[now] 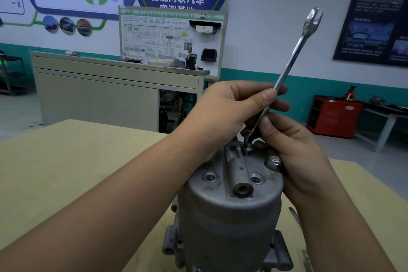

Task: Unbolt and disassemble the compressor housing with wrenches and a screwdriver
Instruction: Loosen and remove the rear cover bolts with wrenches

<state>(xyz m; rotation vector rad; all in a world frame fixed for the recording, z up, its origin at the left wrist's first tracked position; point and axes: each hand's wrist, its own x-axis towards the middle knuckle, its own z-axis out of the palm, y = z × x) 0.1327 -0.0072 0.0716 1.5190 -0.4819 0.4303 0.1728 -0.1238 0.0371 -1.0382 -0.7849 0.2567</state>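
1. The table (66,161) spreads out left of and below both grips. It is pale wood and carries the housing.
2. The left hand (229,112) reaches in from the lower left and grasps the wrench (293,57) about halfway along its shaft. The thumb lies on the near side and the fingers curl round the far side, closed tight on the metal.
3. The housing (229,216) stands upright on the table, straight below the two grips. Its domed grey top faces up, with two round ports and a raised lug on it.
4. From the left grip the wrench slants up and to the right, and its open-jawed end stands free in the air well above the hand. Below that grip it runs down to a bolt (247,150) on the housing top, where its lower end sits.
5. The right hand (293,150) comes in from the lower right and pinches the wrench's lower shaft, just under the left grip. The thumb presses the near face, and the curled fingertips show behind, close to the bolt.
6. A nut (273,162) sits on the housing's rim, touching the right palm, just below that grip.
7. A thin metal tool (294,214) lies on the table under the right forearm. What kind it is cannot be told.
8. A red cabinet (333,117) stands on the floor far behind and right of the grips.
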